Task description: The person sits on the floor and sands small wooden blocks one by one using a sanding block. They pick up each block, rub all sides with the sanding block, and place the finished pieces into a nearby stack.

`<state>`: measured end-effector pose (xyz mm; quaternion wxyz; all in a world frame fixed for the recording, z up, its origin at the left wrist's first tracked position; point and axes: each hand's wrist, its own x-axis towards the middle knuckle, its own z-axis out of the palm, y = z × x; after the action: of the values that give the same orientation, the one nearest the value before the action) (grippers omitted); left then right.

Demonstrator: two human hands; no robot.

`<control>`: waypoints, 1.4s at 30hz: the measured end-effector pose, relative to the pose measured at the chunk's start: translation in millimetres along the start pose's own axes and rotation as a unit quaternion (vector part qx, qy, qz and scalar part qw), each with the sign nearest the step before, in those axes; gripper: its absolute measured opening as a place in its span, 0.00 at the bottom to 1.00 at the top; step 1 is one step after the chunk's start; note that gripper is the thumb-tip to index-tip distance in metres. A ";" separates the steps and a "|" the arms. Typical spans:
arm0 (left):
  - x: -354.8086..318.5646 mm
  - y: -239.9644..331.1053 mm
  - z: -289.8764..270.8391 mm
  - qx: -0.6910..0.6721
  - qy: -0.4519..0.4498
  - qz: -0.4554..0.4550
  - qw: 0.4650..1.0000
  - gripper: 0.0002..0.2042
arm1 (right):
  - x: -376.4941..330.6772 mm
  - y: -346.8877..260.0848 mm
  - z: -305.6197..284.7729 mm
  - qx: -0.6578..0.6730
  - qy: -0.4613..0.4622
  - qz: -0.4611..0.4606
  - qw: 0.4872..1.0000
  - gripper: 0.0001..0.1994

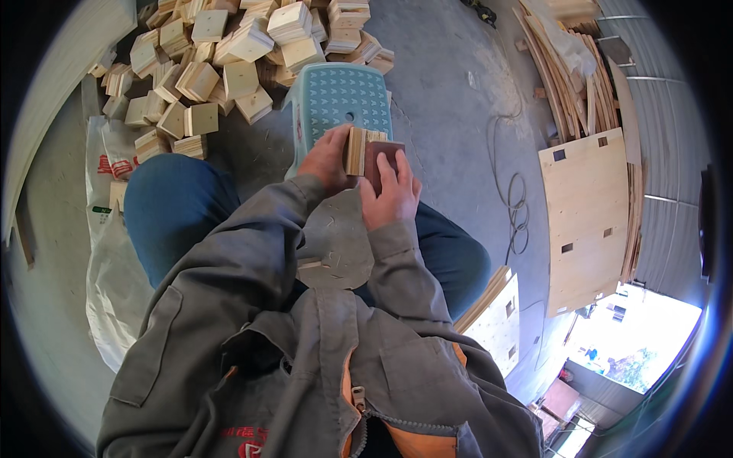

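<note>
In front of me, over the near edge of a light-blue plastic stool (340, 95), my left hand (327, 162) grips a plywood block (356, 153) from its left side. The block's layered edges show at the top. My right hand (392, 195) holds a reddish-brown sanding block (373, 162) against the right side of the plywood, fingers lying over its face and thumb at its near left edge. The contact between the two blocks is partly hidden by the right fingers.
Beyond the stool and to its left lies a large heap of plywood blocks (240, 79). A white plastic sack (103, 267) is beside my left knee. On the right, a cable (496, 164) coils on the floor near leaning plywood sheets (586, 210). Another sheet (495, 324) stands by my right knee.
</note>
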<state>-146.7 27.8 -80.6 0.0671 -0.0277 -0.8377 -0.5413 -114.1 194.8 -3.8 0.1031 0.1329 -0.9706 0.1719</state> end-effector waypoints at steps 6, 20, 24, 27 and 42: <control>1.2 -4.5 0.9 -0.004 0.017 0.013 1.000 0.47 | -29.6 0.2 -22.6 0.026 -0.011 -0.015 1.000 0.31; 1.5 -23.1 14.0 -0.022 0.039 0.006 0.999 0.46 | 70.6 -18.8 28.9 0.037 0.015 -0.009 0.999 0.28; 0.5 -4.3 4.5 -0.026 0.014 -0.006 1.000 0.51 | 106.2 -23.1 26.0 0.029 -0.017 0.059 0.998 0.28; 0.5 -3.3 2.7 -0.011 0.009 -0.007 1.000 0.52 | 98.2 -15.4 33.2 0.010 0.009 0.014 1.000 0.29; 1.4 -8.9 6.5 -0.029 0.029 0.001 0.999 0.48 | -25.1 -8.8 -13.5 0.062 -0.006 -0.077 0.995 0.34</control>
<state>-149.7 30.0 -91.1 0.0915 -0.0150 -0.8192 -0.5660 -85.7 197.4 5.2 0.1015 0.2146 -0.9457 0.2221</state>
